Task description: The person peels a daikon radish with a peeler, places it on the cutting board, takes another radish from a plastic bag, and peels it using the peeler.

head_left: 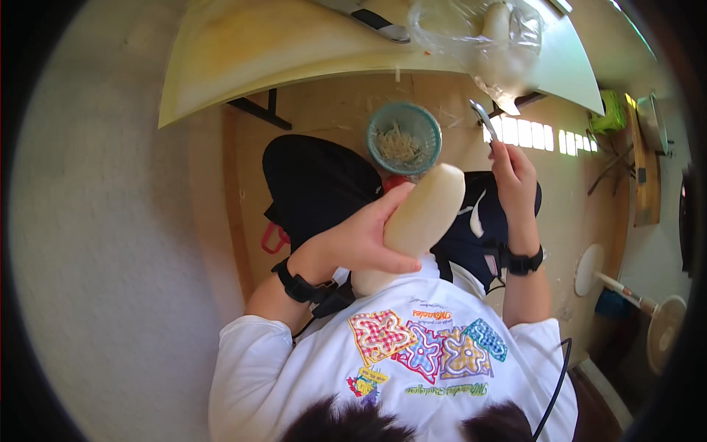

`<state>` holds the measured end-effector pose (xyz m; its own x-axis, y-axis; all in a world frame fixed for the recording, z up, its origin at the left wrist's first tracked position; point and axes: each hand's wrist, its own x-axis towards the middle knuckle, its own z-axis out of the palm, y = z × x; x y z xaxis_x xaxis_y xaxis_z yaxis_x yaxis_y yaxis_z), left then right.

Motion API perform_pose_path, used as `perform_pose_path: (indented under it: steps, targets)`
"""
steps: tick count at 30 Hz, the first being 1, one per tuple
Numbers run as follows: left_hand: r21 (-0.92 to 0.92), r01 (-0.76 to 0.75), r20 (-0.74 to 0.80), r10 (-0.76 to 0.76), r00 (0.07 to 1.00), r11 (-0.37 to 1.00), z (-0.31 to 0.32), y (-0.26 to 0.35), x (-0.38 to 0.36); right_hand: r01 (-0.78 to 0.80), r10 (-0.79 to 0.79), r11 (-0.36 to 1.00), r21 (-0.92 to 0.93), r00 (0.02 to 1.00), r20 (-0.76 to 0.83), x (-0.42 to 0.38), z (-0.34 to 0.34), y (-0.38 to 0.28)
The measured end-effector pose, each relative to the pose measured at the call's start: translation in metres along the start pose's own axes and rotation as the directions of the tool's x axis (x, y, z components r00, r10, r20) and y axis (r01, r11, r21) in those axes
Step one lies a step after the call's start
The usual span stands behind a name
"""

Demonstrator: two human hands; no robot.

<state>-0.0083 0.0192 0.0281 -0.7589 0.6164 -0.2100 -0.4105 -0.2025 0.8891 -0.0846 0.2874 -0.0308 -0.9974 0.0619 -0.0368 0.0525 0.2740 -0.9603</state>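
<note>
My left hand point(366, 234) is wrapped around a thick, pale daikon radish point(427, 208), which is tilted with its rounded end pointing up and away from me. The radish surface looks white and smooth, and its lower end is partly hidden by my hand. My right hand point(513, 173) grips a peeler point(482, 118) by its handle, held apart from the radish over my right knee. A strip of white peel point(477, 215) lies on my dark trousers. Beyond the radish, a blue-green basket point(373, 150) on the floor holds white peelings point(400, 142).
A pale table point(309, 55) stands in front of me, with a knife point(379, 26) and a clear plastic bag point(442, 29) holding white radishes point(508, 55). Peel scraps lie on the floor. A white fan point(666, 333) is at the right; a wall point(110, 221) runs along the left.
</note>
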Motion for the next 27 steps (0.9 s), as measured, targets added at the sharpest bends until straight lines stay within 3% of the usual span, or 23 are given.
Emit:
perform_pose_path:
  steps: [1, 3, 5, 7, 9, 10, 16, 19, 22, 23, 25, 27]
  targets:
    - [-0.116, 0.025, -0.086, -0.035, 0.996, 0.993, -0.003, 0.001, 0.001, 0.005, -0.005, 1.0, 0.001, 1.0, 0.028, -0.006, 0.0, -0.004]
    - [-0.068, 0.017, -0.119, -0.025, 0.993, 0.998, -0.017, -0.004, 0.001, -0.133, 0.121, 0.978, 0.163, 0.989, 0.083, -0.025, -0.003, -0.013]
    - [-0.169, 0.05, -0.128, -0.072, 0.989, 0.984, -0.025, -0.004, 0.004, -0.076, 0.039, 0.972, 0.222, 0.985, 0.165, -0.043, 0.001, -0.021]
    - [-0.158, 0.034, -0.135, -0.056, 0.989, 0.987, -0.024, -0.009, 0.007, 0.107, -0.125, 0.99, 0.095, 0.97, 0.209, -0.06, 0.011, -0.044]
    - [-0.141, 0.041, -0.218, -0.071, 0.973, 0.989, -0.02, -0.006, 0.008, 0.316, -0.266, 0.945, -0.082, 0.89, 0.37, -0.068, 0.017, -0.062]
    - [-0.136, 0.039, -0.216, -0.069, 0.974, 0.99, -0.019, -0.003, 0.009, 0.378, -0.316, 0.923, -0.076, 0.853, 0.416, -0.067, 0.022, -0.069]
    - [-0.159, 0.019, -0.197, -0.05, 0.979, 0.987, -0.021, -0.004, 0.003, 0.589, -0.435, 0.769, -0.248, 0.766, 0.473, -0.064, 0.034, -0.07]
    - [-0.044, 0.016, -0.207, -0.025, 0.978, 0.999, -0.022, -0.003, 0.001, 0.625, -0.45, 0.742, -0.242, 0.732, 0.512, -0.061, 0.034, -0.07]
    - [-0.093, -0.016, -0.142, 0.002, 0.99, 0.996, -0.021, -0.005, -0.002, 0.603, -0.45, 0.748, -0.279, 0.769, 0.455, -0.054, 0.032, -0.066]
    - [-0.139, 0.046, -0.155, -0.067, 0.986, 0.989, -0.016, -0.005, -0.003, 0.567, -0.452, 0.775, -0.277, 0.805, 0.384, -0.047, 0.032, -0.066]
    - [-0.184, 0.103, -0.168, -0.134, 0.977, 0.978, -0.01, -0.008, -0.006, 0.393, -0.318, 0.841, -0.372, 0.915, 0.248, -0.03, 0.026, -0.065]
    - [0.176, -0.097, 0.022, 0.094, 0.995, 0.98, -0.007, -0.016, -0.009, 0.212, -0.079, 0.757, -0.618, 0.969, 0.236, 0.008, 0.013, -0.032]
